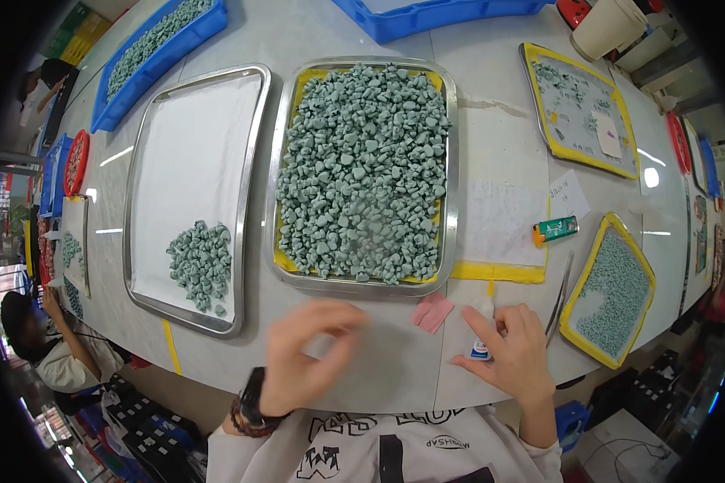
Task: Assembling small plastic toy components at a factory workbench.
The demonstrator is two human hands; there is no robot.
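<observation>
My left hand hangs over the near table edge, below a steel tray heaped with grey-green stone chips. Its fingers curve toward the thumb, but motion smears them, and whether anything is between the tips is unclear. Farther right, my right hand has thumb and index finger spread apart around a small white bottle with a yellow tip. The index finger partly covers the bottle; no firm grip shows. A folded pink cloth or paper piece lies just left of the bottle.
At left, a white-lined steel tray bears a small chip pile. Blue bins stand at the back. Rightward lie a lighter, tweezers and yellow-edged trays with chips. Another person sits at far left.
</observation>
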